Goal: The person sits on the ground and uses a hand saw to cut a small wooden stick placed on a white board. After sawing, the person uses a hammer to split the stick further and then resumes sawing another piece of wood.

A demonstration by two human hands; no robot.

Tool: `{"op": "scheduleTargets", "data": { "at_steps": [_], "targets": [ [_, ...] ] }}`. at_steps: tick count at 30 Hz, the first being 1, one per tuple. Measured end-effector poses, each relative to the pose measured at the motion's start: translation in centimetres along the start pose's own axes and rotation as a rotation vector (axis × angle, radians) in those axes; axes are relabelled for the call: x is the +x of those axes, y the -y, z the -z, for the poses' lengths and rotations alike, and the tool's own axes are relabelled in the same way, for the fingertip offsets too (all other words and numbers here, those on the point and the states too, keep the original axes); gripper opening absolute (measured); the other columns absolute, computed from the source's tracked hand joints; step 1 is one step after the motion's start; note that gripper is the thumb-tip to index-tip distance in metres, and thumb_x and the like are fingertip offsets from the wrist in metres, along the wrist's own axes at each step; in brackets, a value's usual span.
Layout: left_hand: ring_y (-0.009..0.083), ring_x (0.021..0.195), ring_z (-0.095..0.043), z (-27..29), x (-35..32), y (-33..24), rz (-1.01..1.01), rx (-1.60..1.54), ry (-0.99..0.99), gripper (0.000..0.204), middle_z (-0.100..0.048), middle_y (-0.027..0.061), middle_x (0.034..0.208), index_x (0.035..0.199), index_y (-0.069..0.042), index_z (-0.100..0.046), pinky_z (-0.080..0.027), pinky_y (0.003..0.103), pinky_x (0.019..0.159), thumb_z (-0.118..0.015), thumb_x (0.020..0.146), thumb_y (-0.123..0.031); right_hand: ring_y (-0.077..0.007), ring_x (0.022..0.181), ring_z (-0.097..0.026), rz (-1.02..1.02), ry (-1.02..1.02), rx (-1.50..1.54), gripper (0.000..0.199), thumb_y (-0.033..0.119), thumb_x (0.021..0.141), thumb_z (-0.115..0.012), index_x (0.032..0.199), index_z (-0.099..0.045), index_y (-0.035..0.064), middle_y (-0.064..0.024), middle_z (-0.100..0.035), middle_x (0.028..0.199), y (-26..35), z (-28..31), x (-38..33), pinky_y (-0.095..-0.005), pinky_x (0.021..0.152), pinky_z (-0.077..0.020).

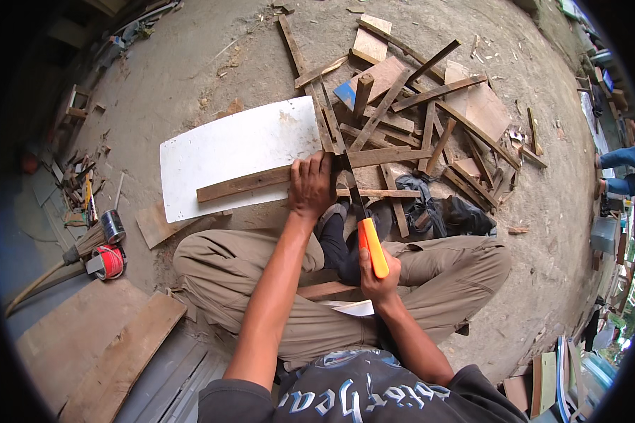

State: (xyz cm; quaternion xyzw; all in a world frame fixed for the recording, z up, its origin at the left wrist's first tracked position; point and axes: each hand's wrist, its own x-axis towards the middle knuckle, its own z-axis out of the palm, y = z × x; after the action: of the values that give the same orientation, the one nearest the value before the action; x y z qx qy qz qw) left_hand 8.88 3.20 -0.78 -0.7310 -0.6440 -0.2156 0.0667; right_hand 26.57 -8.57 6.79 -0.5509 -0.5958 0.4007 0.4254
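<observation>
My right hand point(379, 276) is closed around the orange and yellow handle of a handsaw point(356, 197). Its dark blade points away from me and crosses a long wooden strip point(243, 185). My left hand point(313, 185) grips that strip just left of the blade, fingers bent over it. The strip's left part lies over a white board point(240, 151), and its right part reaches toward a heap of scrap wood point(430, 120). My legs are crossed on the ground below the strip, with a dark-covered foot beneath my left hand. Part of the strip is hidden under my fingers.
Black plastic bags point(451, 215) lie right of the saw. At the left are a broom point(85, 243), a red spool point(108, 263) and a dark can point(113, 225). Flat boards point(85, 338) rest at the lower left. Another person's blue-clad legs point(622, 169) show at the far right.
</observation>
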Motion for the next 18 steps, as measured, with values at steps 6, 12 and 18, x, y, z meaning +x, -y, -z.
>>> {"op": "scheduleTargets", "data": {
  "at_steps": [6,12,18],
  "targets": [
    [0.0264,0.107,-0.053,-0.1,0.4,0.3,-0.018,-0.013,-0.079,0.044,-0.055,0.0106,0.117,0.120,-0.003,-0.055,-0.035,0.042,0.099,-0.065,0.082,-0.022,-0.0188,0.042,-0.052,0.053,-0.019,-0.084,0.022,0.009,0.088,-0.069,0.071,-0.056,0.0012,-0.0084,-0.050,0.053,1.3,2.6,-5.3,-0.0324,0.043,-0.0387],
    [0.0255,0.108,-0.053,-0.2,0.3,0.0,-0.016,-0.043,-0.082,0.044,-0.056,0.0084,0.116,0.120,-0.006,-0.055,-0.035,0.043,0.101,-0.066,0.080,-0.023,-0.0181,0.042,-0.043,0.015,-0.094,0.063,0.029,0.018,0.093,-0.067,0.074,-0.058,-0.0014,-0.0134,-0.050,0.053,1.5,-2.6,5.5,-0.0327,0.044,-0.0372],
    [0.0248,0.110,-0.052,-0.8,0.3,0.1,0.026,0.058,-0.041,0.039,-0.057,0.0083,0.115,0.122,-0.009,-0.055,-0.035,0.043,0.100,-0.060,0.087,-0.026,-0.0182,0.044,-0.047,0.182,-0.178,0.084,0.034,0.026,0.093,-0.068,0.072,-0.058,-0.0001,-0.0130,-0.051,0.053,0.4,-3.8,7.4,-0.0344,0.046,-0.0393]
  ]
}}
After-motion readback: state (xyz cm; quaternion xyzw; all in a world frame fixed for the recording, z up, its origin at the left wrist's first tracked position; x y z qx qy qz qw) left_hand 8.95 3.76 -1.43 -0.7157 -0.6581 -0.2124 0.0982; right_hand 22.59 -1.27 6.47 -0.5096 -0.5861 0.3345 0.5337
